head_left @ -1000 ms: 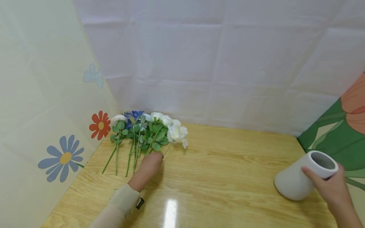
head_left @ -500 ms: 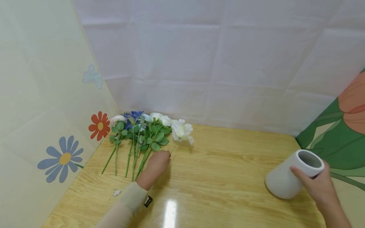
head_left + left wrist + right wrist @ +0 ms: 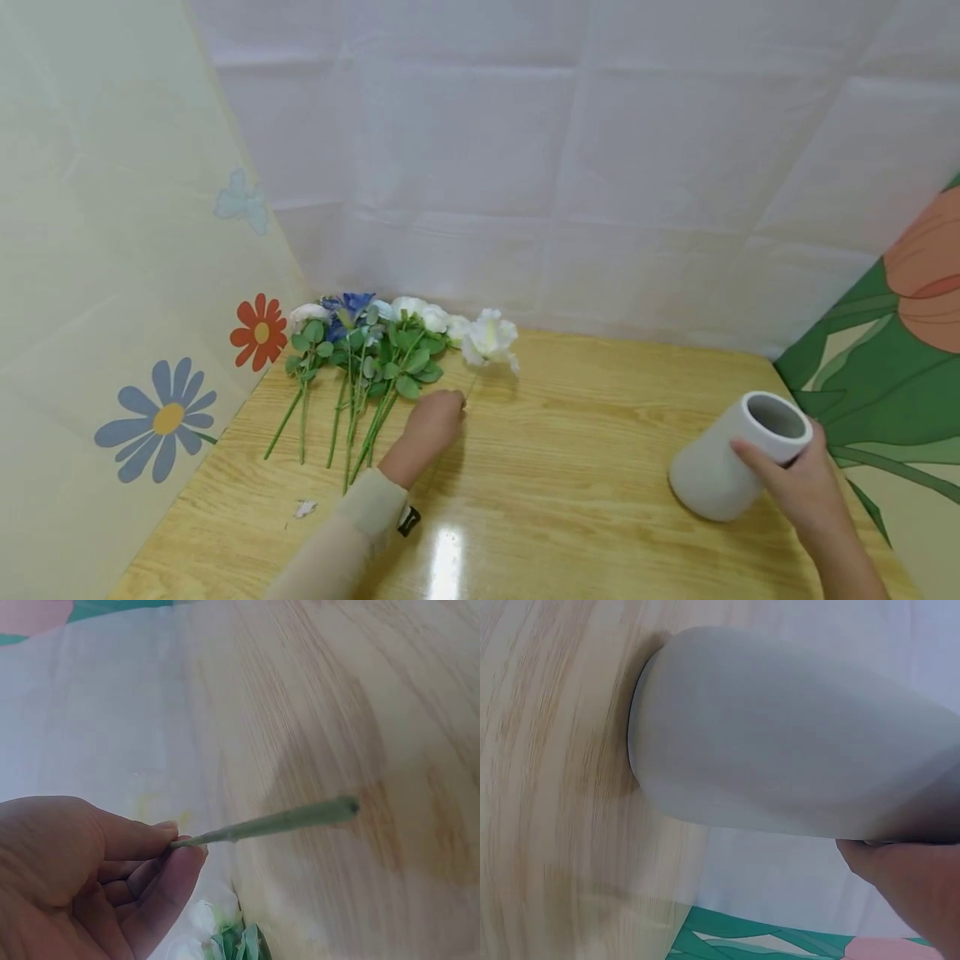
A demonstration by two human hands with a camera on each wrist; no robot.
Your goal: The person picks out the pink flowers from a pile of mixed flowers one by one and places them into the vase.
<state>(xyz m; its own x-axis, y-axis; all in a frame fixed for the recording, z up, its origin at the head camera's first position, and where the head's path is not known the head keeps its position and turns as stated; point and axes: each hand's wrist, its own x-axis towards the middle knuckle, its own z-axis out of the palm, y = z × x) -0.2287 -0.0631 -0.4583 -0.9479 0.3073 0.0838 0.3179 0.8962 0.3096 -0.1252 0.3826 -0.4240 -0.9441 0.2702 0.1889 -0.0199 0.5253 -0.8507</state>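
My left hand [image 3: 435,429] pinches the thin green stem [image 3: 285,820] of a white flower [image 3: 489,337] between thumb and forefinger. The stem's cut end points away from the hand in the left wrist view. The bloom stands just right of a row of other flowers [image 3: 405,358] lying on the table. At the right, my right hand [image 3: 802,483] grips a white vase [image 3: 716,467] near its rim, thumb on the near side. The vase's dark mouth [image 3: 777,417] faces up and to the right. In the right wrist view, the vase's base is close to the tabletop.
The wooden table [image 3: 570,500] spreads between the hands. A small white scrap [image 3: 305,508] lies left of my left forearm. A pale cloth [image 3: 555,183] hangs behind the table, and flower-printed sheets [image 3: 167,417] stand at both sides.
My left hand has moved right with the white flower, drawing it out from beside the other flowers. My right hand has brought the vase to the left.
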